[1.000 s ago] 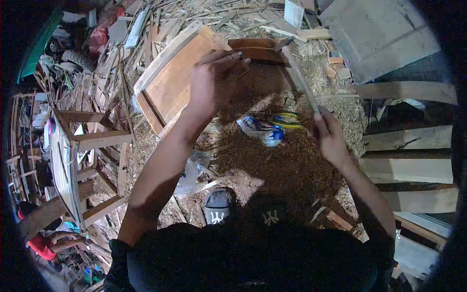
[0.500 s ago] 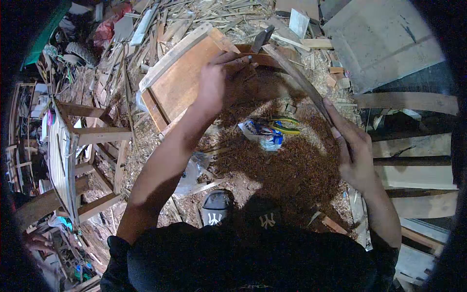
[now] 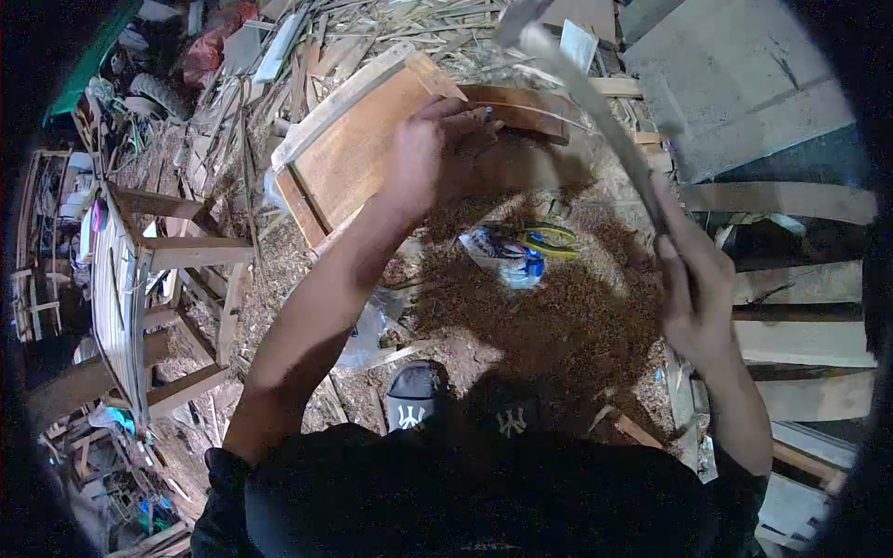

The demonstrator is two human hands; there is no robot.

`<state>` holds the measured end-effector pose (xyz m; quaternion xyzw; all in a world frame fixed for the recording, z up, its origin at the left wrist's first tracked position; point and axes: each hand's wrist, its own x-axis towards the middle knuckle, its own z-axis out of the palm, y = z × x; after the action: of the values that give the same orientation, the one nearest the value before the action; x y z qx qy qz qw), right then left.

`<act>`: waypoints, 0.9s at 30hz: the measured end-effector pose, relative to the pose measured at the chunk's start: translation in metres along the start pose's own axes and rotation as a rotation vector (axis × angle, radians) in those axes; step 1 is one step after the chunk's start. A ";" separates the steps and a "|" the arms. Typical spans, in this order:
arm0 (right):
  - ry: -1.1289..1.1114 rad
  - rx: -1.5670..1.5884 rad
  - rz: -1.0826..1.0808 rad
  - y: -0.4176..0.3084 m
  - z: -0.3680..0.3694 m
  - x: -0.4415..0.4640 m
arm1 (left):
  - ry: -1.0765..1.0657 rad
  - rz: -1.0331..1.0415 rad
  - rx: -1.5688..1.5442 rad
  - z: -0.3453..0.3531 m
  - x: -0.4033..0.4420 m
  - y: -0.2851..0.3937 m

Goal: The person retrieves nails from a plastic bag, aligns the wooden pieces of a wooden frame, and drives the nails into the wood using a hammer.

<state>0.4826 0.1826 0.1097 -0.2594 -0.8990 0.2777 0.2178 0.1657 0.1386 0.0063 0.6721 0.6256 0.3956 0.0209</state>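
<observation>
My right hand (image 3: 693,288) is wrapped round the handle of a hammer (image 3: 595,107), whose blurred head is raised at the top of the view. My left hand (image 3: 428,149) is closed at the near end of a curved brown wooden piece (image 3: 530,116), with its fingertips pinched together; what they hold is too small to make out. Beside that hand, the wooden panel (image 3: 358,139) with a pale edge strip leans at a tilt. Below both hands, yellow-handled pliers (image 3: 555,242) lie by a blue and white packet (image 3: 516,265) on the sawdust.
A wooden frame (image 3: 195,251) stands at the left. Curved boards (image 3: 800,339) are stacked at the right, below a large grey panel (image 3: 735,84). Scrap wood strips (image 3: 446,42) cover the ground at the back. My sandalled feet (image 3: 414,400) are at the bottom centre.
My right hand has moved right, and the hammer head has swung up and away from the curved wooden piece. My left hand has shifted slightly right. The person in red at lower left is out of sight.
</observation>
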 end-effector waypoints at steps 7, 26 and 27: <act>-0.204 0.004 0.179 -0.002 -0.009 0.002 | 0.008 -0.020 0.046 0.005 0.000 -0.008; -0.374 0.063 0.359 -0.005 -0.009 0.008 | -0.024 0.005 0.012 0.001 0.003 -0.003; -0.214 0.012 0.177 0.002 -0.006 0.007 | -0.002 0.014 0.027 0.002 0.003 -0.003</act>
<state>0.4816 0.1904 0.1144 -0.3055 -0.8889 0.3273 0.0968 0.1640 0.1432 0.0049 0.6771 0.6262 0.3864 0.0094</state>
